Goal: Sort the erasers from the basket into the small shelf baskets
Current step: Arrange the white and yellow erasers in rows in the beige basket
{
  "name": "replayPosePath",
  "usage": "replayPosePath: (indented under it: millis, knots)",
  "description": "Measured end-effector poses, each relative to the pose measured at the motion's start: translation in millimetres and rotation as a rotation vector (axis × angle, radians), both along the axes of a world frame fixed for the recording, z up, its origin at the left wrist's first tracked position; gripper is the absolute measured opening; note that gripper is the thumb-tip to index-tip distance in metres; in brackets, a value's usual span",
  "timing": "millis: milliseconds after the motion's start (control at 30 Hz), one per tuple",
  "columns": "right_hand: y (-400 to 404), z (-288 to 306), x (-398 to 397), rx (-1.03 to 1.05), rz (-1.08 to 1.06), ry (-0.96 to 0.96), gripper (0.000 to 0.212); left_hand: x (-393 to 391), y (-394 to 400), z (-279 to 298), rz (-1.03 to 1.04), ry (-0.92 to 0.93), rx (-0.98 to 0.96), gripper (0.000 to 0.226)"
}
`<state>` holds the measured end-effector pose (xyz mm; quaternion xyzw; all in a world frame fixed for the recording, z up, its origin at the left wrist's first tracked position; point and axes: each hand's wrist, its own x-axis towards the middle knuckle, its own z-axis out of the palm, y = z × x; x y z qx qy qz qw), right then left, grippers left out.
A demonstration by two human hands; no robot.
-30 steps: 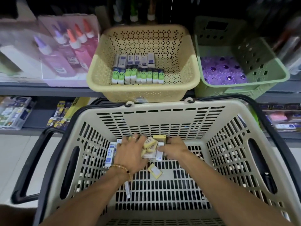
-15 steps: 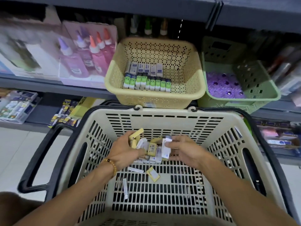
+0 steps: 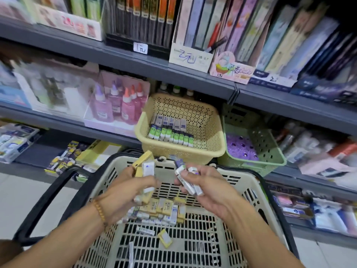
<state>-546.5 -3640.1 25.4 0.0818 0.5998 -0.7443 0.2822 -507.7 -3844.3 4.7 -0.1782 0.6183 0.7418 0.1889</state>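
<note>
Head view: hands (image 3: 123, 192) lifted, clutching erasers (image 3: 145, 167).

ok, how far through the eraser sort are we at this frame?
Done: two rows of erasers already sit in the yellow shelf basket. In hand: the left hand grips a bunch of yellow and white erasers, and the right hand grips several white ones, both above the shopping basket. Left: a pile of erasers and a few loose ones remain on its floor.
</note>
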Motion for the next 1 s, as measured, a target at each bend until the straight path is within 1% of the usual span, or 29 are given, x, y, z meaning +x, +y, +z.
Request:
replayPosePath:
  millis: [33, 67, 133, 167, 233, 267, 367, 467, 533, 567, 633, 700, 733, 800, 867, 900, 1000]
  knots:
    - [-2.5, 8.1, -5.2, -0.008, -0.028, 0.036, 0.03, -1.5, -3.6, 7.5, 0.005, 0.012, 0.024, 0.083]
    - [-5.0, 17.1, -11.3, -0.02, -0.054, 0.071, 0.032, -3.9, -7.1, 14.5, 0.01, 0.033, 0.041, 0.081]
    - [-10.3, 34.6, -27.4, -0.014, -0.102, 0.146, 0.033, -10.5, -13.6, 26.8, 0.035, 0.094, 0.059, 0.061]
    - [-12.7, 41.3, -37.4, 0.021, -0.126, 0.187, 0.028, -14.6, -16.3, 32.8, 0.048, 0.122, 0.066, 0.057]
    - [-19.3, 49.3, -60.8, 0.139, -0.179, 0.251, 0.019, -24.9, -22.3, 41.9, 0.064, 0.171, 0.074, 0.065]
    - [-22.4, 50.3, -73.8, 0.208, -0.202, 0.267, 0.018, -31.0, -25.1, 44.8, 0.071, 0.189, 0.078, 0.069]
    - [-28.9, 42.9, -112.1, 0.347, -0.232, 0.25, 0.014, -51.4, -33.1, 48.5, 0.106, 0.218, 0.115, 0.072]
    - [-29.2, 24.8, -145.2, 0.476, -0.232, 0.213, 0.008, -65.8, -38.1, 47.7, 0.137, 0.226, 0.152, 0.069]
    - [-28.2, 13.5, -163.8, 0.593, -0.227, 0.172, 0.007, -70.0, -40.7, 47.7, 0.131, 0.224, 0.132, 0.063]
    - [-28.4, 9.1, -170.7, 0.639, -0.208, 0.148, 0.008, -70.6, -41.4, 49.1, 0.123, 0.23, 0.121, 0.06]
    - [-31.7, 1.7, -181.3, 0.65, -0.178, 0.112, 0.012, -71.5, -41.9, 53.5, 0.103, 0.255, 0.105, 0.059]
    - [-36.3, -4.4, -188.4, 0.641, -0.177, 0.102, 0.015, -72.2, -41.7, 56.5, 0.099, 0.272, 0.09, 0.066]
    - [-38.2, -6.7, -191.0, 0.685, -0.157, 0.104, 0.017, -72.5, -41.5, 56.6, 0.099, 0.273, 0.09, 0.07]
    - [-38.8, -6.6, -190.7, 0.926, 0.023, 0.108, 0.028, -72.2, -42.5, 55.4, 0.111, 0.26, 0.105, 0.069]
    - [-36.9, -2.6, -186.5, 1.17, 0.215, 0.166, 0.033, -71.3, -44.2, 54.7, 0.124, 0.249, 0.12, 0.068]
    - [-34.6, -2.0, -185.4, 1.202, 0.271, 0.181, 0.031, -70.8, -44.8, 54.6, 0.127, 0.246, 0.129, 0.069]
    - [-29.3, 0.0, -179.9, 1.145, 0.295, 0.169, 0.02, -69.9, -45.3, 55.7, 0.126, 0.242, 0.167, 0.065]
